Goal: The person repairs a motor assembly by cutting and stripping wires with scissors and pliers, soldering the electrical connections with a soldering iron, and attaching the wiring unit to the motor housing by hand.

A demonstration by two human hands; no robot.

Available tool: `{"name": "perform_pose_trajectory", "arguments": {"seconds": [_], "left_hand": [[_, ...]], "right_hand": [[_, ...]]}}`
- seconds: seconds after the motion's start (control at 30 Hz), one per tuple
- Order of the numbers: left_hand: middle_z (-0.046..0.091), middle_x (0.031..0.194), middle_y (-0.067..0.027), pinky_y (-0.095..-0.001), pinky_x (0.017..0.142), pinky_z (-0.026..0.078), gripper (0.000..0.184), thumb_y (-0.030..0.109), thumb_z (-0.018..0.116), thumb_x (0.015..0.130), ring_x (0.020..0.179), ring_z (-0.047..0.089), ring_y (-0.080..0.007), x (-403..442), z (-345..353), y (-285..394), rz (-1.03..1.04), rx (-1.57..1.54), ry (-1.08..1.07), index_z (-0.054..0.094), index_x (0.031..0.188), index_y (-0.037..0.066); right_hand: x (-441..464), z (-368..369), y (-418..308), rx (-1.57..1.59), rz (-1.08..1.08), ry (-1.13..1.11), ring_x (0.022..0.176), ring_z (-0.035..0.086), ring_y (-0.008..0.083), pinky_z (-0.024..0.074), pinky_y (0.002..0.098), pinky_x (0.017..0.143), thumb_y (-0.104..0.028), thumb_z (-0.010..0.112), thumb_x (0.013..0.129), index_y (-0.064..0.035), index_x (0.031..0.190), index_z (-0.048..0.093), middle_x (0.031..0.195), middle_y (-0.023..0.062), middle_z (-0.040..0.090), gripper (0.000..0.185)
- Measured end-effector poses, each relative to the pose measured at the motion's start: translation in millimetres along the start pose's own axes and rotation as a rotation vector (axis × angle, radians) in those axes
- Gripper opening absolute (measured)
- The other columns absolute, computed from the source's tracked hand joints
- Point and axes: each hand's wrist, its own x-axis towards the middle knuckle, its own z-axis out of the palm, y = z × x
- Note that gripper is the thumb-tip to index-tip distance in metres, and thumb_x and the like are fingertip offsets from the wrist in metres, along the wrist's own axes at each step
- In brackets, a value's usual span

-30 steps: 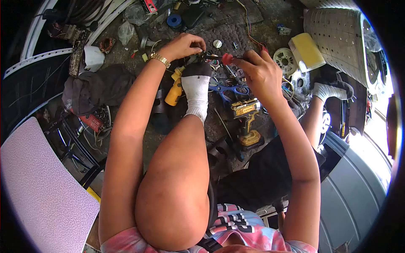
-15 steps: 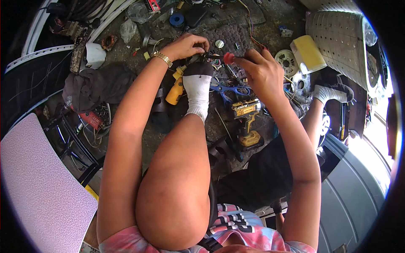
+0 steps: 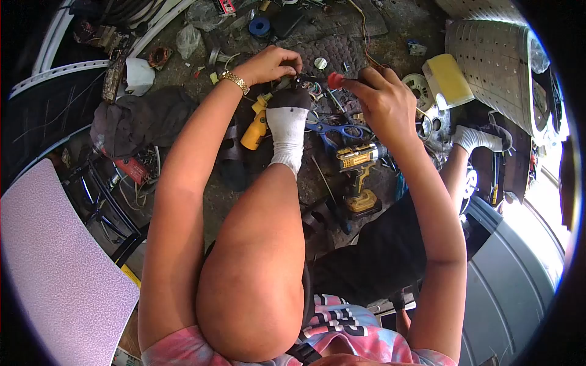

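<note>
My left hand (image 3: 273, 66), with a gold watch (image 3: 235, 81) at its wrist, is closed in a pinch just beyond my socked foot (image 3: 288, 122). A small dark part (image 3: 298, 79) sits by its fingertips; its details are too small to make out. My right hand (image 3: 390, 100) is wrapped round a hand tool with a red flared collar (image 3: 335, 80). Its dark shaft points left, and the tip reaches the small part near my left fingers. Most of the tool's handle is hidden in my palm. Thin coloured wires (image 3: 315, 90) lie just below the shaft.
Blue-handled scissors (image 3: 334, 130), a yellow cordless drill (image 3: 359, 177) and a yellow tool (image 3: 254, 132) lie around my foot. A yellow block (image 3: 448, 81) and a perforated metal drum (image 3: 488, 67) stand right. A blue spool (image 3: 259, 27) is at the back, a dark cloth (image 3: 143, 125) left.
My right hand has shifted slightly right, and the tool's red collar with it. The left hand holds nearly the same place. The whole view has tilted a little.
</note>
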Motion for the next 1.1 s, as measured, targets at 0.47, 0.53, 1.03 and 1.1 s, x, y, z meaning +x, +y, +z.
{"name": "perform_pose_trajectory", "arguments": {"seconds": [0.47,0.53,1.03,1.1], "left_hand": [[0.072,0.09,-0.0068,-0.0337,0.078,0.052,0.015,0.007,0.07,0.079,0.087,0.069,-0.0206,-1,-4,3,0.149,0.129,0.018,0.068,0.094,0.005],[0.072,0.09,-0.0078,-0.0339,0.077,0.052,0.014,0.006,0.07,0.079,0.086,0.069,-0.0212,-1,-8,5,0.17,0.174,0.021,0.068,0.093,0.005],[0.072,0.084,-0.0089,-0.0341,0.074,0.052,0.013,0.005,0.072,0.077,0.081,0.07,-0.0248,-9,-5,3,0.229,0.227,0.105,0.069,0.09,0.004],[0.072,0.084,-0.0089,-0.0339,0.074,0.052,0.013,0.005,0.072,0.077,0.081,0.07,-0.0248,-9,-5,2,0.229,0.217,0.11,0.069,0.089,0.004]], "right_hand": [[2,0,-4,-0.025,-0.011,-0.026,0.075,0.056,0.019,0.0499,0.0328,0.062,-0.012,0.064,0.071,-0.0273,0.096,0.074,0.084,-0.0047,0.058,0.031],[3,0,-4,-0.037,-0.015,-0.031,0.076,0.056,0.0189,0.0501,0.0325,0.063,-0.012,0.064,0.071,-0.0265,0.095,0.074,0.085,-0.0046,0.058,0.03],[10,-4,-5,-0.042,-0.052,-0.062,0.078,0.057,0.0184,0.0509,0.0327,0.066,-0.012,0.063,0.072,-0.027,0.096,0.074,0.088,-0.0049,0.059,0.031],[12,-6,-6,-0.06,-0.095,-0.061,0.078,0.057,0.0182,0.051,0.0323,0.065,-0.013,0.063,0.071,-0.0272,0.095,0.075,0.088,-0.0049,0.059,0.03]]}}
